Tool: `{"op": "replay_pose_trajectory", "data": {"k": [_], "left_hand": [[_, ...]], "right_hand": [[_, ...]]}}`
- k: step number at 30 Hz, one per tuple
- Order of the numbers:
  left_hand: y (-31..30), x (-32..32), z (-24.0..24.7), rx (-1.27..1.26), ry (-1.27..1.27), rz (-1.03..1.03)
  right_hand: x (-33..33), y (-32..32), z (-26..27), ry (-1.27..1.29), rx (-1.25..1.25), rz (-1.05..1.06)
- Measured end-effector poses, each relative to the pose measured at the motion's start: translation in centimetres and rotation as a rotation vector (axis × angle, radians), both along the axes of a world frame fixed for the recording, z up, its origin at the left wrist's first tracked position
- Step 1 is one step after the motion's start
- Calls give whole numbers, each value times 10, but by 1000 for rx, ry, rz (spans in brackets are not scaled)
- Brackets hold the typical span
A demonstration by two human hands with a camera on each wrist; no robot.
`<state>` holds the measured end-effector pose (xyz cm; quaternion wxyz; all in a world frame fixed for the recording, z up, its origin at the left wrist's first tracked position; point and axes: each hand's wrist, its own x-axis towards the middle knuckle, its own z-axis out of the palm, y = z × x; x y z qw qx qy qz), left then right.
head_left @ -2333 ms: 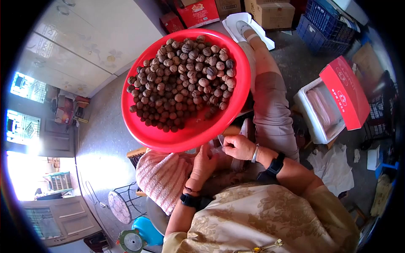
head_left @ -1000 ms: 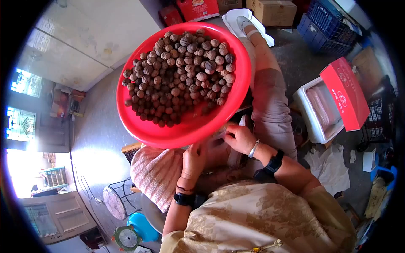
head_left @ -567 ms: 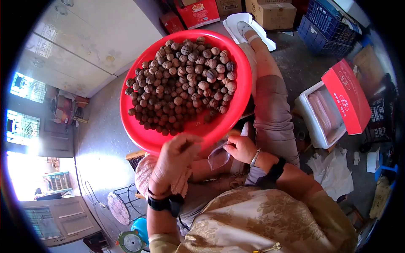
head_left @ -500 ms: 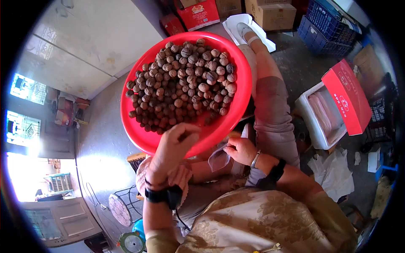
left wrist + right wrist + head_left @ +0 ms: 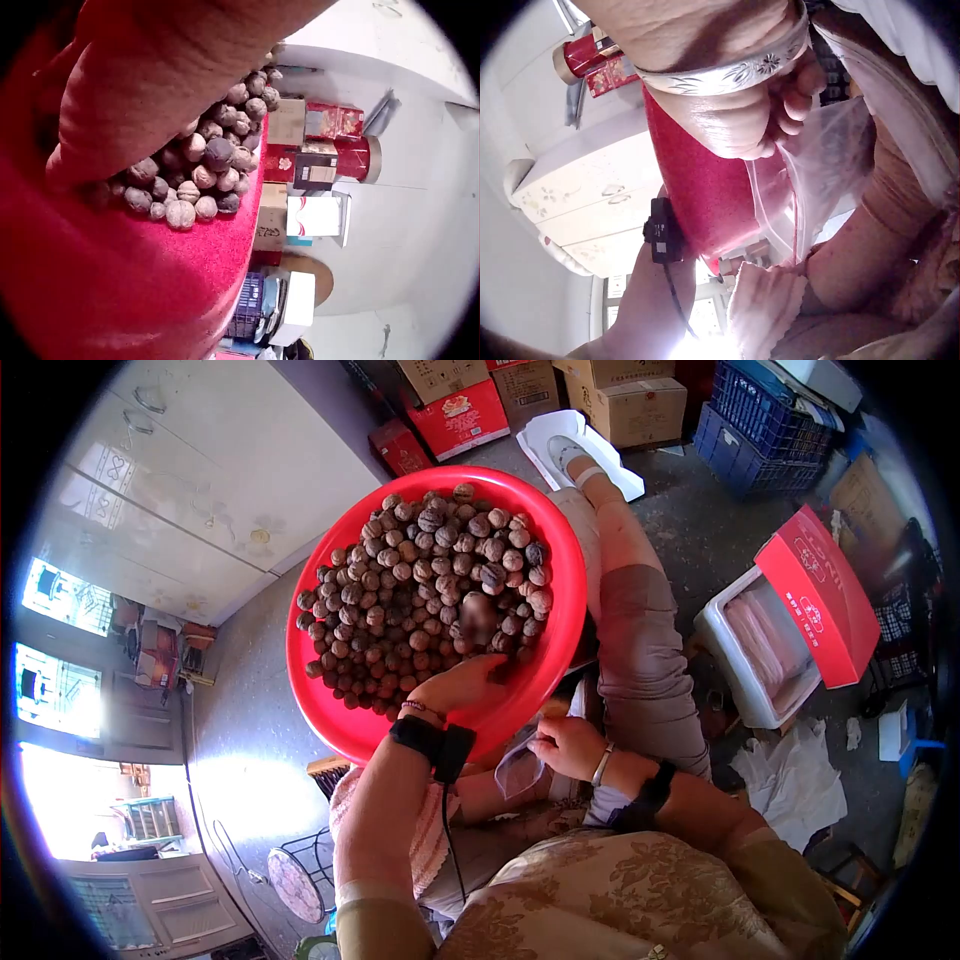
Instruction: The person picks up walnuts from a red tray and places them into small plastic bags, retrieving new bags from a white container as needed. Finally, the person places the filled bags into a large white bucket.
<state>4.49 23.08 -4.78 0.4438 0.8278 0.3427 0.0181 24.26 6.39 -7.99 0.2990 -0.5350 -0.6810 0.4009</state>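
A red plastic basin heaped with walnuts sits tilted before the person's lap. My left hand is inside it, at the near right edge of the heap; its fingertips are partly hidden. A blurred brown shape shows just beyond them. In the left wrist view that hand fills the upper left, close over the walnuts; whether it grips one I cannot tell. Below the basin's rim my right hand pinches the edge of a clear plastic bag, which hangs down with its mouth partly spread.
A pink towel lies over one leg. On the right stands a white foam box with a red lid, pink bags inside. A crumpled white bag lies on the floor. Cartons and blue crates stand at the back.
My left hand has left the bag beside my right hand and moved forward into the basin, down to the walnuts. The right hand keeps its pinch on the plastic bag, now hanging more openly.
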Motion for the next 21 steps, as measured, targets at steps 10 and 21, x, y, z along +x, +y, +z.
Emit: {"op": "replay_pose_trajectory", "data": {"k": [10,21], "left_hand": [[13,-10,-33,-232,38,48],[-16,11,49,-551,-44,30]], "right_hand": [[0,0,-3,0,-12,15],[1,2,1,-49,-62,46]]}}
